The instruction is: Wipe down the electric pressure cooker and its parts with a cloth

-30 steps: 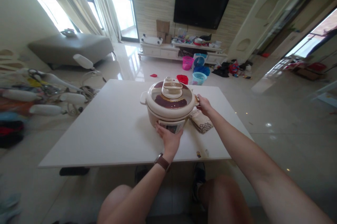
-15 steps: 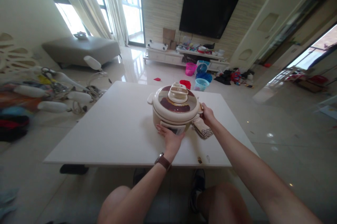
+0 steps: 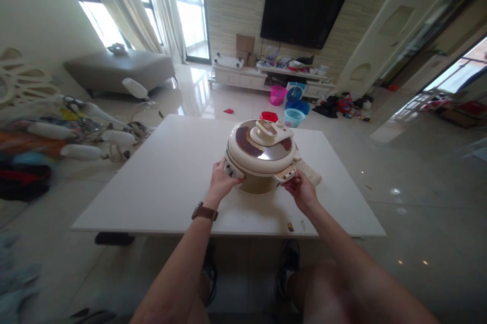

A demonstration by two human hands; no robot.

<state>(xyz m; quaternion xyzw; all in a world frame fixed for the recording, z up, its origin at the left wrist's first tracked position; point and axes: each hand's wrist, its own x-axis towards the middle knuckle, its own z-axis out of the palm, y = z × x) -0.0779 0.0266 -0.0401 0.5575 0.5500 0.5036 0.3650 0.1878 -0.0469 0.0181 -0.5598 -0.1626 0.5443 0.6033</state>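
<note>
A cream electric cooker (image 3: 262, 162) with a brown-topped lid and a knob stands on the white table (image 3: 171, 182), turned so its side handles face me. My left hand (image 3: 221, 180), with a watch on the wrist, grips the cooker's left handle. My right hand (image 3: 302, 190) holds the right handle at the front. A patterned cloth (image 3: 311, 174) lies on the table just right of the cooker, partly hidden behind it.
Left of the table lies a pile of white tools, cables and coloured things (image 3: 57, 136). A grey bench (image 3: 117, 70) stands by the windows. Plastic baskets (image 3: 289, 106) sit on the floor before the TV cabinet (image 3: 266, 78). My knees and shoes show under the table's near edge.
The cooker has been rotated on the table so its handles face me. My left hand moved from its front panel to the left handle, and my right hand came round to the front with the right handle.
</note>
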